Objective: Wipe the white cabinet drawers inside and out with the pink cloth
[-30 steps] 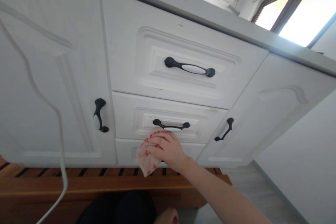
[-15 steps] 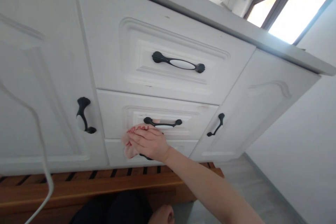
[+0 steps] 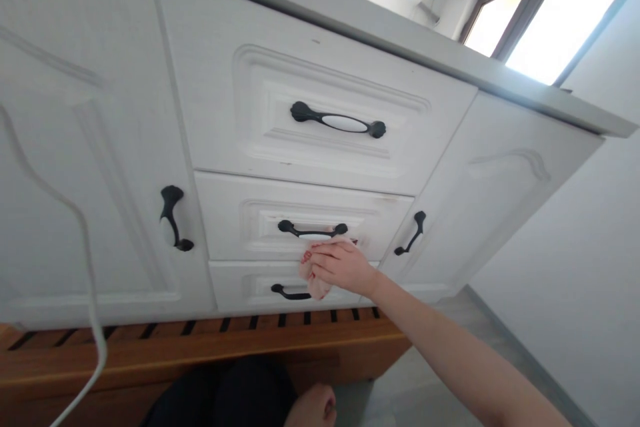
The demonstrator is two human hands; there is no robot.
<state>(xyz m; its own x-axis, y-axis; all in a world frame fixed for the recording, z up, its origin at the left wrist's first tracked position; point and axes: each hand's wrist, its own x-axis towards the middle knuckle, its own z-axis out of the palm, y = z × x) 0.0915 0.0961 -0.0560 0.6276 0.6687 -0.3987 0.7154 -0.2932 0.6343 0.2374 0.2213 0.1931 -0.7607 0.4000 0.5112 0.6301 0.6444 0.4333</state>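
Note:
My right hand (image 3: pixel 343 265) presses a pale pink cloth (image 3: pixel 315 280) with red markings against the white cabinet front. The cloth is bunched under my fingers. It lies just below the right part of the middle drawer's (image 3: pixel 260 213) black handle (image 3: pixel 295 232), over the gap to the bottom drawer (image 3: pixel 235 283). Part of the bottom drawer's handle (image 3: pixel 290 293) is covered by the cloth. Low in the picture, my left hand (image 3: pixel 315 405) rests curled beside my dark-clothed knees, away from the cabinet, with nothing visible in it.
Above is the top drawer (image 3: pixel 200 100) with a black and white handle (image 3: pixel 345 122). Cabinet doors flank the drawers, each with a handle. A slatted wooden ledge (image 3: pixel 200 343) runs along the base. A white cable (image 3: pixel 85 247) hangs at the left. The countertop (image 3: pixel 400 47) overhangs above.
My right hand and the cloth have moved right along the middle drawer, from the handle's left end to below its right end. The view has shifted slightly. My left hand stays low.

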